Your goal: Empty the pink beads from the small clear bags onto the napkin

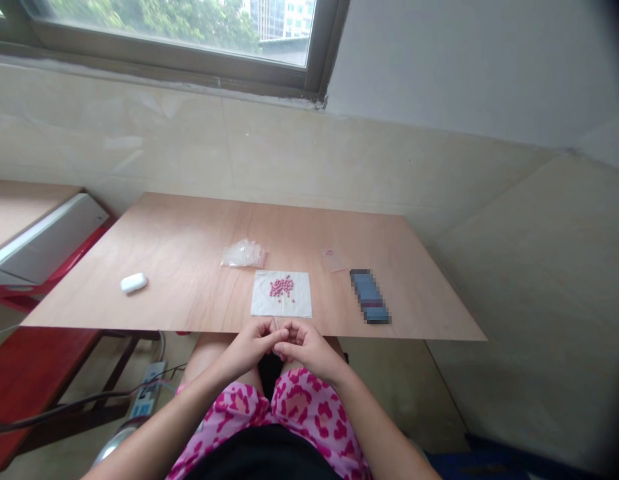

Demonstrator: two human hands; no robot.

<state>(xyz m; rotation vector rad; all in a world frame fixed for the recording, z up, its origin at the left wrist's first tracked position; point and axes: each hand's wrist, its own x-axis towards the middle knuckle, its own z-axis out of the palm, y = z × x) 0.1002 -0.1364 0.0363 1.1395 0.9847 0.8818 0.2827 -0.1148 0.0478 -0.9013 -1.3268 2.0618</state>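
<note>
Two bare hands meet at the near edge of one table: the left hand and the right hand. The fingers of both are curled in narrowly, tips close together; a thin, clear sliver seems to show between them, but I cannot tell what it is or which hand grips it.

Just beyond the hands lies one white sheet, bearing one loose cluster of pink-red beads. There are several dozen, too small and crowded to count exactly, with a few strays on the near side. Farther off and slightly left is one pile of clear bags, its number hidden by overlap. To the right of the sheet, one single clear bag lies flat, with a few reddish bits showing at its far end; whether these are inside or printed is unclear. One dark phone, its screen pixelated, lies nearer and farther right. One white case rests alone on the left.

The table is thin, flat board with pale brown wood grain. The sheet is roughly rectangular, matt and lightly creased; the beads look small and roundish. The bags are glossy, wrinkled plastic, the piled ones with reddish edges. The case is smooth, with rounded ends.
</note>
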